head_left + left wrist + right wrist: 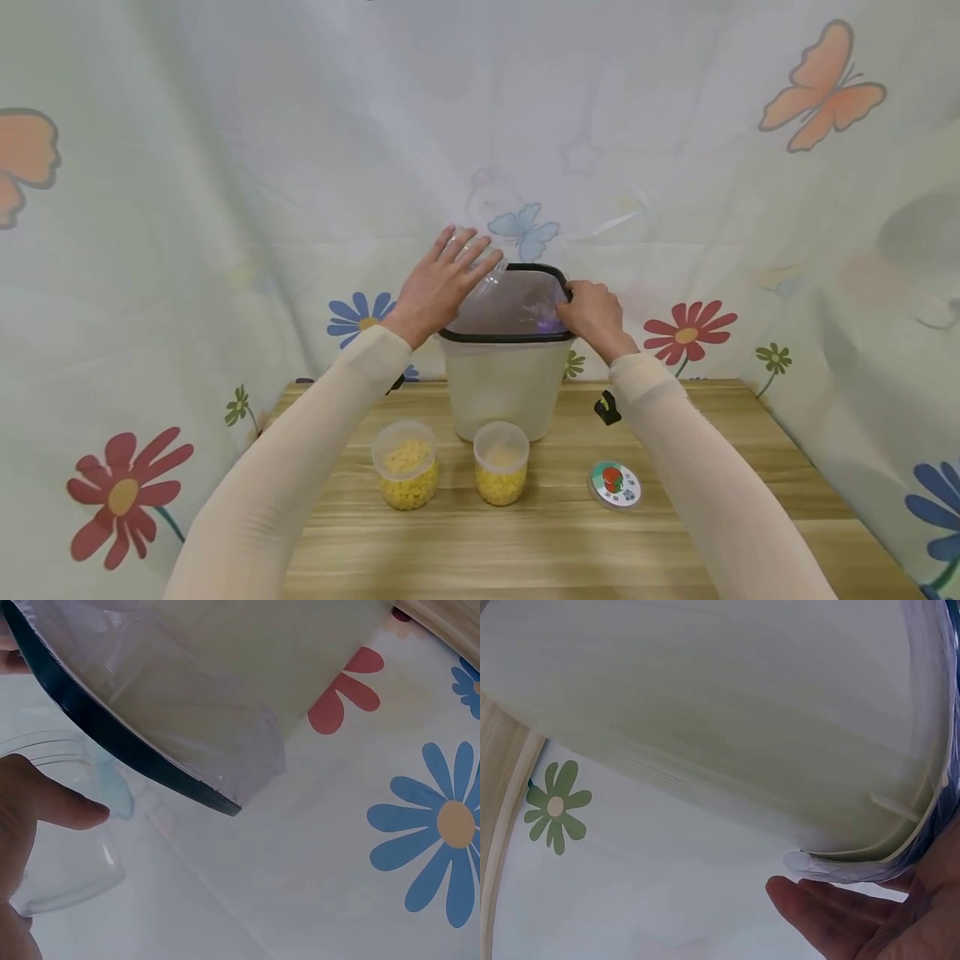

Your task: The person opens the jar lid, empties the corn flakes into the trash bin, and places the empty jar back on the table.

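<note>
My left hand (pixel 441 287) holds a clear plastic tub (pixel 491 277), tilted toward the mouth of a pale waste bin (pixel 506 387). In the left wrist view, the tub (pixel 71 859) shows see-through walls, with the thumb (pixel 71 806) pressed along its side. Around the bin's mouth runs a black rim (pixel 513 338), and a thin translucent bag (pixel 195 720) lines it. At the right corner of the rim, my right hand (pixel 592 312) grips the edge; the right wrist view shows fingers (pixel 817 907) outside, below the bag's folded edge.
Two clear tubs with small yellow pieces, a wider one (pixel 407 475) and a narrower one (pixel 501 475), stand on the wooden table (pixel 555 550) before the bin. A round lid with a tomato picture (pixel 615 485) lies to the right. A patterned sheet (pixel 300 167) hangs close behind.
</note>
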### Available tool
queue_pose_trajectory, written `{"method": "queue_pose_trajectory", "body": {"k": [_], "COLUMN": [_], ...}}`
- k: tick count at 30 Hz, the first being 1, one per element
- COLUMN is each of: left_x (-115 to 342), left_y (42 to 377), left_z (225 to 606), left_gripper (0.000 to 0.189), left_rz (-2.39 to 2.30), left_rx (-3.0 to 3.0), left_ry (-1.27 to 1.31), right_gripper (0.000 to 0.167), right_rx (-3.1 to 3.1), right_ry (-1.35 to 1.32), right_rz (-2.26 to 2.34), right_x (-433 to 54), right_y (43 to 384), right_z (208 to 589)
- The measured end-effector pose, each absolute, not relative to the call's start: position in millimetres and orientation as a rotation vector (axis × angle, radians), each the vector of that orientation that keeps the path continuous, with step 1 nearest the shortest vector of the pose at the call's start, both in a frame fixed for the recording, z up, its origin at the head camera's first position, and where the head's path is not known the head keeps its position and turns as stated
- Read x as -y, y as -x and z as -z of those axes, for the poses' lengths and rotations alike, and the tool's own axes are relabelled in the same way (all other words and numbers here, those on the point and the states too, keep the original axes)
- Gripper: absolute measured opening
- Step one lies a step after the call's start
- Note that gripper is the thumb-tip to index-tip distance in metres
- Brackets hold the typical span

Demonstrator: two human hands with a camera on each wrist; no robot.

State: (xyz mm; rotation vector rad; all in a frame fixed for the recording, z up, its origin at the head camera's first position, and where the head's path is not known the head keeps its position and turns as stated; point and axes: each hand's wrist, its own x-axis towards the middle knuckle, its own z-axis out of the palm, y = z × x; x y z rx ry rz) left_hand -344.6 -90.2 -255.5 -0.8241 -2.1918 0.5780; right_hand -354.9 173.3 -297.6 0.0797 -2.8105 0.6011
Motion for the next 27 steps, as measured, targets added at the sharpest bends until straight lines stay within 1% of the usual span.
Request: {"method": "queue_pose_trajectory", "body": {"k": [4,8,15,21,27], "left_x": [88.1,86.6,83.2,79.0,76.7], "left_y": [344.3,342.4,337.4,332.3,328.3], "left_z": [254.8,253.0,249.3,248.4,245.9], "left_gripper": [0.082,0.081,0.088,0.080,0.078], "left_rz": [-0.527,-0.473,-0.379,-0.257,-0.153], "left_rx": [2.186,2.186,2.207,2.217,2.243], "left_ry": [0.810,0.777,0.754,0.765,0.750], "right_gripper": [0.052,0.051,0.052,0.052,0.054], "right_rx": [2.795,2.753,2.713,2.698,2.676], "right_ry": [-0.069,-0.076,-0.134,-0.179,-0.204], "right_rz": [-0.615,-0.636,-0.664,-0.683,-0.673], "right_x": [-175.2,-176.4,-177.4,-176.5,-175.2], "right_y": [353.5,352.8,349.9,343.9,333.9], "right_z": [295.7,293.3,289.7,289.1,284.0]}}
